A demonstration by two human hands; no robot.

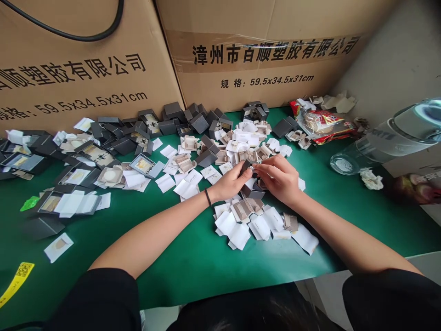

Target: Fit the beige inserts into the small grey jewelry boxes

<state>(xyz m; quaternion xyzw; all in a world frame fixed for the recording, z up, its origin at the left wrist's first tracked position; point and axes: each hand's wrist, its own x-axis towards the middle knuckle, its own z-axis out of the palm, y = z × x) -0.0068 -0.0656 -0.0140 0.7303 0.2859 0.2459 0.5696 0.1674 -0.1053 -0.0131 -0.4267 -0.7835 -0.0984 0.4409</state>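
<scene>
My left hand [228, 184], with a black band on its wrist, is closed around a small dark box [245, 167]. Fingers of my right hand [281, 178] pinch together at the box's right side, touching something small and pale that I cannot make out. Just below my hands is another dark box [254, 190], partly hidden by them. White paper slips [238, 234] and a greyish cardboard insert [245, 209] lie nearer to me. Beyond my hands spreads a heap of folded paper and cardboard pieces [245, 137].
Many dark boxes [126, 145] lie piled to the left and back on the green tabletop [193, 280]. Large cartons [275, 27] stand behind. A red food packet [322, 122] and a clear bottle [361, 151] are at the right. A yellow tag [16, 282] lies front left.
</scene>
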